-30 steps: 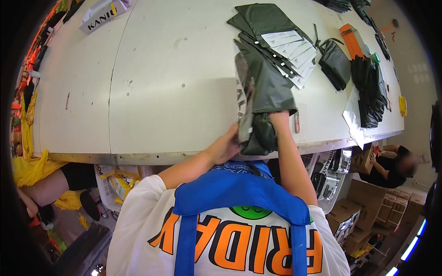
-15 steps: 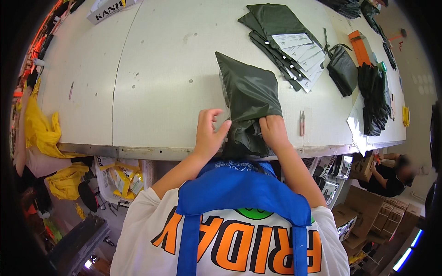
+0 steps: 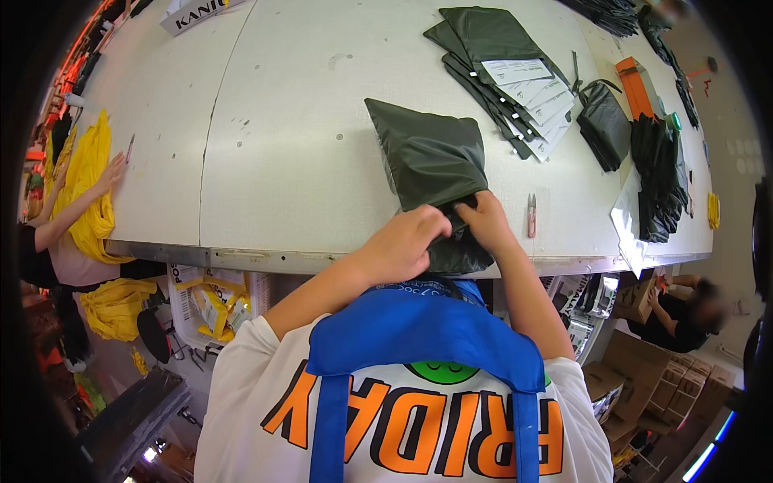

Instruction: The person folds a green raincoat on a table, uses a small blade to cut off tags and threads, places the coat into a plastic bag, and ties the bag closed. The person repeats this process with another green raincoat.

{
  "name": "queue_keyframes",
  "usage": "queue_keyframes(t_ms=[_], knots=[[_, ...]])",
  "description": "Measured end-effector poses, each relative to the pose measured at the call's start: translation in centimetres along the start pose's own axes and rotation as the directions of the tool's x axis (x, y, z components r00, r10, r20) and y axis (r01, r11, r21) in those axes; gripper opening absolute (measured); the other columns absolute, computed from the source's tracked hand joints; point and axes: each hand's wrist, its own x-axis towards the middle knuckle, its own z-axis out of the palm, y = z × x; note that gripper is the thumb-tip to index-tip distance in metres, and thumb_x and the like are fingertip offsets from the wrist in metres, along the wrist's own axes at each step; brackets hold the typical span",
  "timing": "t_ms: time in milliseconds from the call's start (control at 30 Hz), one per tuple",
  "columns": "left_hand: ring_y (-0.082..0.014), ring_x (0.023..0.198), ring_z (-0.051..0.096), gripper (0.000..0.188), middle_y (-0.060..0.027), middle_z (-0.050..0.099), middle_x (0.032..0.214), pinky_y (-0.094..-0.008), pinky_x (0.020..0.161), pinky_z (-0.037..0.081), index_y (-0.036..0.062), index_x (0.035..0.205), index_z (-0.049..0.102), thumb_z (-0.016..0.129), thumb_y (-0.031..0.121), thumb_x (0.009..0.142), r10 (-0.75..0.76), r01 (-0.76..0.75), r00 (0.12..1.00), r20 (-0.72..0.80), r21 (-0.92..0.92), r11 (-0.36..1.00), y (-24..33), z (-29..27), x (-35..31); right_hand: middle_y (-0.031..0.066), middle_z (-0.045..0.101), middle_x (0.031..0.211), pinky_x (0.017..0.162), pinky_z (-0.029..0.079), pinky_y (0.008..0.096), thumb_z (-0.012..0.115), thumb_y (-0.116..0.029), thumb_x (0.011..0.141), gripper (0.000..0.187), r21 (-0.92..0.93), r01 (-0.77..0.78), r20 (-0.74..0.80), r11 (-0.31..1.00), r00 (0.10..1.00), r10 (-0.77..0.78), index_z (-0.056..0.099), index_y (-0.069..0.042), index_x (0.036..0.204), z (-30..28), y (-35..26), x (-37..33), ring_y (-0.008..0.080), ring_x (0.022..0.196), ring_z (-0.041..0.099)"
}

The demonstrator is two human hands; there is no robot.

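Head view is showing us both hands working at the near edge of the worktop [image 3: 306,145], a little right of the frame's centre. Our left hand [image 3: 403,241] is curling its grip closed on the lower end of the dark green bag [image 3: 427,157], and our right hand [image 3: 487,221] is pinching the same end just beside it, fingers tucked into the bunched fabric. The bag is lying flat on the worktop, its body stretching away from both grips toward the upper middle of the frame, while its gathered lower end is hanging at the worktop's edge under our hands.

To the right of our right hand, a small pair of snips [image 3: 531,214] is lying near the edge, apart from the bag. Farther up and right, a fanned stack of flat green bags with white cards [image 3: 503,76] is resting well apart from our grips, with a dark pouch [image 3: 604,125], an orange box [image 3: 638,84] and a heap of dark bags [image 3: 660,173] beyond it.

At the left of the frame, another person's hand [image 3: 109,173] is pressing on yellow fabric [image 3: 84,173]. Nothing is lying between our hands and the bag.
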Motion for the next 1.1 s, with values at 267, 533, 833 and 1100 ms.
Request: queue_keyframes(t_ms=[267,533,833,1100], knots=[[-0.0331,0.07,0.062,0.031,-0.0136,0.064,0.083,-0.0442,0.055,0.047,0.0094,0.114,0.053,0.06,0.019,0.085,-0.252,0.269,0.963,-0.099,0.247,0.931,0.4,1.4,1.6,0.0212,0.063,0.104,0.087,0.044,0.0368,0.07,-0.019,0.07,0.047,-0.168,0.027,0.315,0.985,0.949,0.027,0.058,0.003,0.109,-2.2,-4.7,-0.4,0.033,0.098,0.059],[-0.0262,0.087,0.058,0.013,-0.0069,0.059,0.093,-0.0394,0.067,0.046,0.0105,0.088,0.061,0.057,0.013,0.076,0.095,-0.082,0.995,-0.005,0.45,0.889,1.0,2.1,1.4,0.0197,0.061,0.082,0.076,0.044,0.0458,0.051,-0.005,0.079,0.011,-0.587,0.139,0.083,0.797,0.99,-0.112,0.058,0.003,0.081,-0.9,-0.9,-0.6,0.0395,0.083,0.057],[-0.0207,0.08,0.058,0.009,-0.0017,0.064,0.082,-0.0344,0.071,0.045,0.0121,0.082,0.063,0.063,0.015,0.074,0.042,-0.075,0.994,0.097,0.366,0.927,-0.5,3.6,-1.0,0.016,0.058,0.103,0.079,0.046,0.0381,0.052,-0.012,0.078,0.025,-0.632,0.628,0.332,0.455,0.749,-0.573,0.06,0.0,0.099,0.8,-1.7,-2.5,0.0294,0.093,0.057],[-0.0217,0.083,0.062,0.011,-0.0035,0.068,0.089,-0.0345,0.076,0.046,0.0106,0.087,0.065,0.066,0.015,0.078,0.029,-0.081,0.978,0.206,0.249,0.965,-0.7,3.7,-1.1,0.0194,0.058,0.117,0.098,0.04,0.0434,0.051,-0.017,0.08,0.038,-0.687,0.558,0.383,0.465,0.823,-0.42,0.06,0.0,0.113,1.8,1.2,2.1,0.0333,0.111,0.053]])
